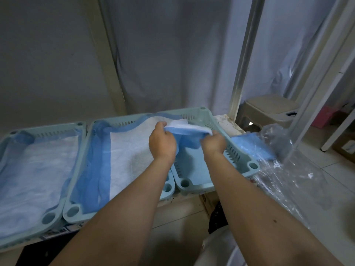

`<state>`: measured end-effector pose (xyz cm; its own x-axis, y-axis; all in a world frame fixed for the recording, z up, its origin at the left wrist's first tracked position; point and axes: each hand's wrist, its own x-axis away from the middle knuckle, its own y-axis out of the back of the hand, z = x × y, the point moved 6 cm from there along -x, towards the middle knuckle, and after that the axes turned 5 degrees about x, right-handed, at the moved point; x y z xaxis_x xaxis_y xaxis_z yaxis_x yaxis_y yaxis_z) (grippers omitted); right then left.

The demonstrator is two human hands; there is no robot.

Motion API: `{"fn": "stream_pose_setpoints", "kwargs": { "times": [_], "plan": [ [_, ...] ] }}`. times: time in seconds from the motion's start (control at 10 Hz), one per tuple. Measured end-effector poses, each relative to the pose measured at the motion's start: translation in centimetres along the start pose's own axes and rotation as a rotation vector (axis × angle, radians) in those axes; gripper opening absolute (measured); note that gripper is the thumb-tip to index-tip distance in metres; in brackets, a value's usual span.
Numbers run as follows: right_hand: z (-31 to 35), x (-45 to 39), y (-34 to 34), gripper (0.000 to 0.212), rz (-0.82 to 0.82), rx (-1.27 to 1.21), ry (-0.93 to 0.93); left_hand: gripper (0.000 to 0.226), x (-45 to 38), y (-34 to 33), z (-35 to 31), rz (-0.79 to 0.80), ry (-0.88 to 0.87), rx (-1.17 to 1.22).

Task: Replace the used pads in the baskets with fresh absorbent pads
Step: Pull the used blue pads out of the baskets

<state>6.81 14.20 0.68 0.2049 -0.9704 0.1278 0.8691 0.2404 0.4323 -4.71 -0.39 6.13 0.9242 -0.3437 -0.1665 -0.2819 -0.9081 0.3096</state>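
Three pale blue plastic baskets stand side by side. The left basket [81,132] holds a spread white and blue pad [36,169]. The middle basket [115,121] is lined with another pad [126,150], white with blue borders. The right basket [238,156] shows a bare floor. Above it I hold a folded blue and white pad [187,129]. My left hand [162,143] grips its left end. My right hand [213,144] grips its right end.
A stack of folded blue pads [251,146] lies right of the baskets in a torn clear plastic wrapper [284,169]. A beige stool [269,110] stands behind. A white frame post [244,64] rises at the right, grey curtain behind.
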Motion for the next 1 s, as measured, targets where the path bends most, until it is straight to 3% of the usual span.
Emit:
{"fn": "stream_pose_setpoints", "kwargs": {
  "times": [0.1,0.2,0.3,0.4,0.5,0.6,0.7,0.8,0.9,1.0],
  "plan": [
    [3.4,-0.4,2.8,0.043,-0.161,-0.194,0.157,0.027,0.4,-0.5,0.0,0.071,-0.114,-0.171],
    [5.2,-0.7,4.3,0.05,-0.178,-0.26,0.248,0.024,1.4,-2.8,0.5,0.379,-0.188,-0.316],
    [5.6,-1.3,5.2,0.048,-0.141,-0.247,0.277,0.021,3.9,-5.3,1.6,0.793,-0.03,-0.396],
    [4.0,-1.4,4.2,0.048,-0.036,-0.152,0.23,0.029,4.4,-5.8,1.9,0.834,0.185,-0.217],
    [1.5,-1.6,2.6,0.05,0.108,-0.124,0.182,0.041,2.1,-5.9,1.0,0.555,0.218,-0.045],
    [0.3,-1.0,1.6,0.056,0.232,-0.161,0.122,0.047,1.5,-7.9,0.0,0.589,0.335,0.177],
    [-0.1,-0.7,0.9,0.051,0.367,-0.3,0.007,0.035,1.3,-9.9,0.3,0.679,0.481,0.26],
    [-0.9,-0.6,0.8,0.027,0.496,-0.394,-0.18,0.01,0.9,-10.8,1.5,0.702,0.513,0.146],
    [-2.2,-3.2,1.7,0.021,0.28,-0.4,-0.25,0.016,0.3,-11.4,2.0,0.694,0.459,0.032],
    [-3.4,-7.3,1.2,0.023,0.108,-0.271,-0.181,0.015,-0.1,-11.5,2.0,0.705,0.404,-0.033]
  ]
}}
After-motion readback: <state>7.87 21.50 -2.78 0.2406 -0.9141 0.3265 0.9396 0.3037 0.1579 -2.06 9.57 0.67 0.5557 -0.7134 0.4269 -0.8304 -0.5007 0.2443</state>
